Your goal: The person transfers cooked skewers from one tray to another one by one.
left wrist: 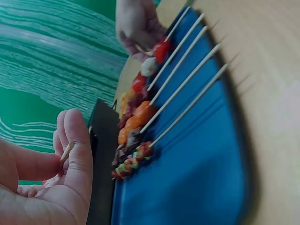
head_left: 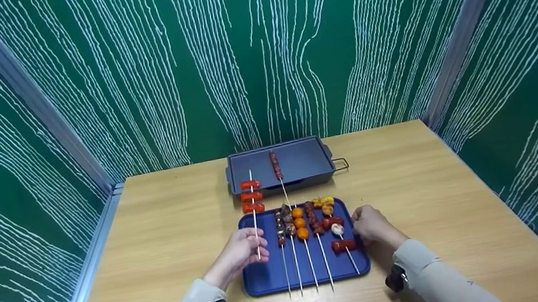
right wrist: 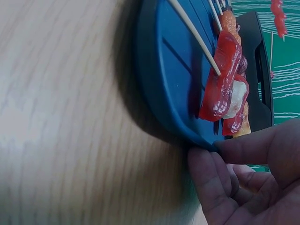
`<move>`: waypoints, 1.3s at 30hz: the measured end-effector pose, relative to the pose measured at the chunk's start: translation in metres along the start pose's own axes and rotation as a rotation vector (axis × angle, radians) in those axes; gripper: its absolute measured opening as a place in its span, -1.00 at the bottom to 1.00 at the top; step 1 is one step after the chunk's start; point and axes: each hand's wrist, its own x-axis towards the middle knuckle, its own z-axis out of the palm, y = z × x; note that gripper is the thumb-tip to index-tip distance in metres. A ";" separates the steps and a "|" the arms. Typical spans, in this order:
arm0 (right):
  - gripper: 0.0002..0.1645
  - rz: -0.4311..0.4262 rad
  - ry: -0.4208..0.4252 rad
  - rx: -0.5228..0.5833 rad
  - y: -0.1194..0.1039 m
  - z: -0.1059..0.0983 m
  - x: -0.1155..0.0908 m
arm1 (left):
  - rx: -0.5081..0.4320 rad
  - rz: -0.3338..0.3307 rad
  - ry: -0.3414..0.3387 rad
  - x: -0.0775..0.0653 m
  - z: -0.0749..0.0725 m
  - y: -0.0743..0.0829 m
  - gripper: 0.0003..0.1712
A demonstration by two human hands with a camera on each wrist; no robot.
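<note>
My left hand (head_left: 237, 256) pinches the bare stick of a skewer with red sausage-like pieces (head_left: 252, 196), held upright over the tray's left edge. In the left wrist view, thumb and fingers close on the stick's end (left wrist: 68, 151). My right hand (head_left: 374, 225) grips the right rim of the blue tray (head_left: 266, 279); the right wrist view shows thumb and finger pinching that rim (right wrist: 199, 138). On the tray lie several skewers, among them one with orange balls (head_left: 300, 222), one with dark red pieces (head_left: 313, 217) and a mixed one (head_left: 337, 229).
Behind the tray stands a dark grey grill pan (head_left: 300, 160) with a wire handle (head_left: 341, 164) on its right. A dark red meat skewer (head_left: 275, 164) lies on it, its stick reaching over the front edge. Green patterned walls (head_left: 139, 74) enclose the wooden table (head_left: 166, 223).
</note>
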 end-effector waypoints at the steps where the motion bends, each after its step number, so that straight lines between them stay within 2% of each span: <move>1: -0.86 -0.001 0.003 -0.002 0.000 0.000 0.000 | 0.002 -0.005 -0.002 -0.002 0.000 -0.003 -0.74; 12: -0.86 -0.021 0.004 -0.009 0.001 0.000 0.001 | -0.008 -0.031 -0.020 -0.022 0.006 -0.028 -0.64; 21: -0.88 -0.019 -0.005 -0.018 0.002 0.000 0.002 | -0.029 -0.048 -0.008 -0.033 0.015 -0.043 -0.68; 39: -0.87 -0.018 -0.010 -0.011 0.001 -0.001 0.001 | -0.022 -0.113 0.023 -0.036 0.026 -0.057 -0.66</move>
